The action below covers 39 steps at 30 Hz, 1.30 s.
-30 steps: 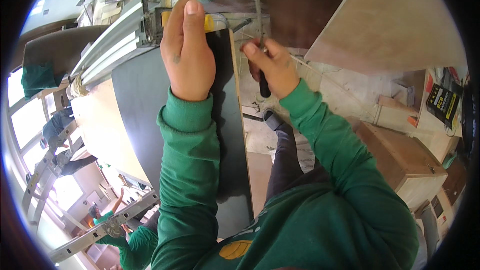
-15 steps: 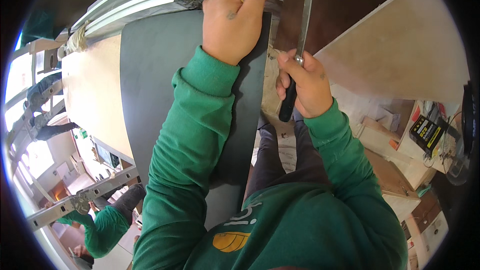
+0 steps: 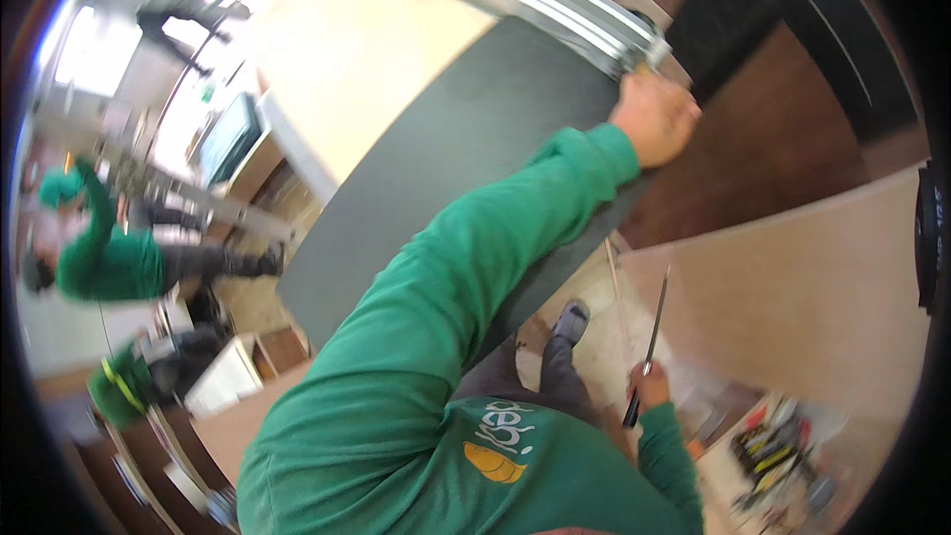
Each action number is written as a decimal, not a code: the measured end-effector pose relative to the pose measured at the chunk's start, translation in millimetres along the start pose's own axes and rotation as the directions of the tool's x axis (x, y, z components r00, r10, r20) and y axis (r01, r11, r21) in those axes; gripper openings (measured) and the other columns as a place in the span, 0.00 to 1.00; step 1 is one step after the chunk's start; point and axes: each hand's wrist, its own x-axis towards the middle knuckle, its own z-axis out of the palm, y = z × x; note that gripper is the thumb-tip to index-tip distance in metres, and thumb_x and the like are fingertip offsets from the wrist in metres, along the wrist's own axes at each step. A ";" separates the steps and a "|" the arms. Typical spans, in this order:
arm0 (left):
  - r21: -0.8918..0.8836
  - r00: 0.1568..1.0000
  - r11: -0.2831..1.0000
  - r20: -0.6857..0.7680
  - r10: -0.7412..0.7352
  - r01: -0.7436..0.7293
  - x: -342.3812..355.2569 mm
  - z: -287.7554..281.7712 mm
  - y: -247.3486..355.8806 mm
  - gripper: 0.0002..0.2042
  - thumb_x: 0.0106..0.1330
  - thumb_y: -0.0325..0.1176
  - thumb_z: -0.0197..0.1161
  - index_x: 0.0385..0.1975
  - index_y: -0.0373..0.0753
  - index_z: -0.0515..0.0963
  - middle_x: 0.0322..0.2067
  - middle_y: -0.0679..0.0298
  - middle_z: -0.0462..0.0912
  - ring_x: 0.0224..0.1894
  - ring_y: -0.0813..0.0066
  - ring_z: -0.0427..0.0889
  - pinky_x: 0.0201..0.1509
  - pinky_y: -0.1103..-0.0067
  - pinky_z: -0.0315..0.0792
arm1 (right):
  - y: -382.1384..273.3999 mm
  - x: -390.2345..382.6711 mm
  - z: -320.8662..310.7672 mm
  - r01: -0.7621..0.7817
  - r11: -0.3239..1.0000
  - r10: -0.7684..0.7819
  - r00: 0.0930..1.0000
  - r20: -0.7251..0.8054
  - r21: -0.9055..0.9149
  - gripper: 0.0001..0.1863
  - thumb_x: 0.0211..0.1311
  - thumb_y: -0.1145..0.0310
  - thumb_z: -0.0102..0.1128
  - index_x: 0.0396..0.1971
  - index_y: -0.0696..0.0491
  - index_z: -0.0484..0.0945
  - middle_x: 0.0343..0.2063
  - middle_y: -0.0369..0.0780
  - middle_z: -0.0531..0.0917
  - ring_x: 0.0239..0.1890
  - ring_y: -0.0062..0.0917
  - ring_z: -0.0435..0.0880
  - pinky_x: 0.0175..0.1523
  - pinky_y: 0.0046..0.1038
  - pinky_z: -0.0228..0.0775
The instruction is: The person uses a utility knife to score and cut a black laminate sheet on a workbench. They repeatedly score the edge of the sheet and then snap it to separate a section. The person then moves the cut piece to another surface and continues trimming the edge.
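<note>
My left hand [image 3: 654,117] is at the far right corner of a dark grey panel [image 3: 426,168], beside the end of a silver metal rail [image 3: 555,5]. Its fingers are curled closed, and whatever they may grip is hidden. Low on the right, away from the panel, my right hand [image 3: 651,384] is wrapped round the black handle of a long, slim file [image 3: 658,322]. The file's blade points up and away from me. My left forearm stretches across the panel and covers part of it.
A pale wooden board [image 3: 367,50] lies left of the panel. A large brown board [image 3: 792,267] stands to the right, with tools and a black-and-yellow package [image 3: 763,451] below it. On the left are a person in green [image 3: 119,263] and a ladder [image 3: 218,200].
The view has swung round. My right hand has drawn down and back with the file, farther from the panel. My left hand remains by the rail's end.
</note>
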 end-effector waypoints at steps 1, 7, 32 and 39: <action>-0.019 0.999 1.000 0.044 -0.012 0.013 2.7 -10.8 7.5 0.09 0.61 0.41 0.66 0.24 0.45 0.80 0.34 0.61 0.83 0.43 0.58 0.78 0.54 0.63 0.63 | 12.2 -9.1 -9.8 -0.040 0.999 0.040 0.999 0.021 0.002 0.05 0.59 0.77 0.55 0.32 0.53 0.69 0.16 0.37 0.72 0.11 0.25 0.73 0.13 0.28 0.66; 0.051 0.994 0.997 0.095 -0.055 0.050 -86.5 -103.7 81.2 0.13 0.65 0.47 0.64 0.31 0.45 0.78 0.48 0.59 0.82 0.56 0.57 0.74 0.61 0.61 0.61 | 107.0 -1.0 -82.0 0.003 0.911 0.006 1.000 0.022 -0.413 0.06 0.60 0.72 0.57 0.31 0.56 0.70 0.15 0.40 0.75 0.09 0.29 0.76 0.12 0.31 0.67; -0.105 0.350 0.360 0.588 -0.729 0.927 -302.1 -215.3 289.6 0.23 0.71 0.44 0.59 0.56 0.32 0.76 0.54 0.54 0.80 0.55 0.66 0.78 0.60 0.73 0.69 | -5.5 79.1 -77.7 0.258 0.719 -0.108 0.959 0.263 -0.645 0.12 0.58 0.64 0.56 0.30 0.59 0.78 0.19 0.45 0.81 0.17 0.34 0.81 0.25 0.37 0.73; -0.475 0.570 0.333 0.762 -0.307 0.815 -169.9 -277.1 339.8 0.30 0.68 0.56 0.58 0.54 0.31 0.79 0.48 0.53 0.84 0.49 0.69 0.82 0.55 0.74 0.73 | 21.2 71.5 -123.9 0.253 0.737 -0.186 0.967 0.172 -0.627 0.15 0.58 0.62 0.55 0.29 0.60 0.81 0.20 0.46 0.82 0.19 0.35 0.83 0.29 0.38 0.75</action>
